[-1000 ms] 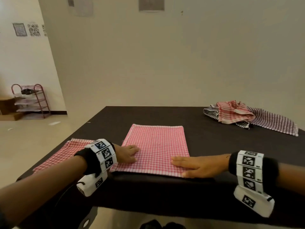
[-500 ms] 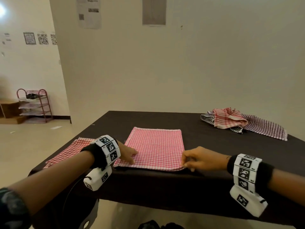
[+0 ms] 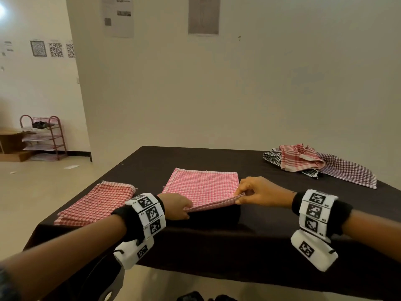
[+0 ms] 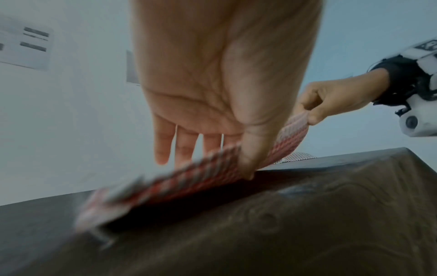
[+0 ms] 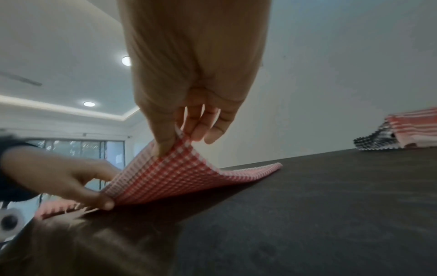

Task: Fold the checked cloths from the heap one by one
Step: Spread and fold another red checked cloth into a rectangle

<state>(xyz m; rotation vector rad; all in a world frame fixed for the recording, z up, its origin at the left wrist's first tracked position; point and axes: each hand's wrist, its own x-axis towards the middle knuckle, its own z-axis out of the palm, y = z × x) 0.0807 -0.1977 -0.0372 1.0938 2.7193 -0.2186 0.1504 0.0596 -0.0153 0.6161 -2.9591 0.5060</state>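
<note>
On the dark table (image 3: 271, 216), pink-checked cloth (image 3: 201, 185), near edge raised, each corner pinched in a hand's grip.

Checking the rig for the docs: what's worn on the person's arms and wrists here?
Both forearms are bare. Each wrist carries a black fabric wristband under a white segmented band of square black-and-white fiducial markers. Below each hangs a white camera housing with its own marker. The right wrist's set matches; the left wrist view shows its round lens and thin black cables.
</note>
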